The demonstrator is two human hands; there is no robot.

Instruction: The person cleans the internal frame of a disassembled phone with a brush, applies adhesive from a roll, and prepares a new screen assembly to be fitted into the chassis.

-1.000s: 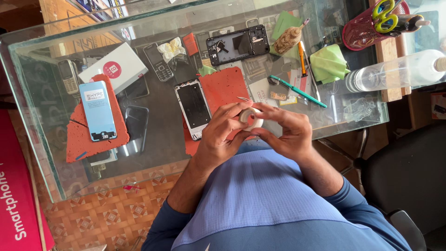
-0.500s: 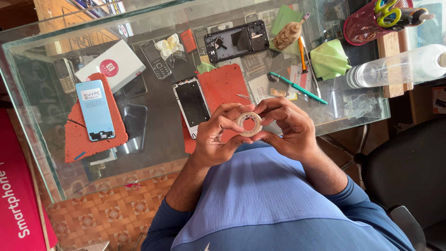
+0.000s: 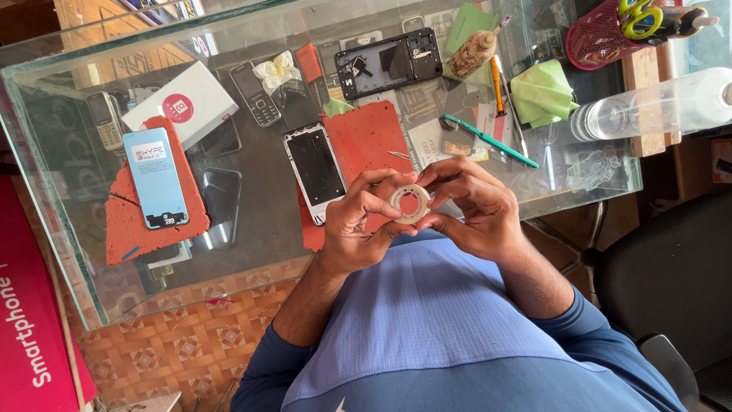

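Two hands held one roll of tape point(image 3: 409, 203). On the glass table point(image 3: 46, 152) lay two orange foam mats point(image 3: 366, 137), two keypad phones point(image 3: 255, 95), one white box point(image 3: 179, 103), one dark phone frame point(image 3: 389, 62), two green cloths point(image 3: 543, 91), one toothbrush point(image 3: 488, 140) and one clear bottle point(image 3: 648, 111).

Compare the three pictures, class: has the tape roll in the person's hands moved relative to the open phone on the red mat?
No. The tape roll stays just right of the open phone, only turned to show its hole.
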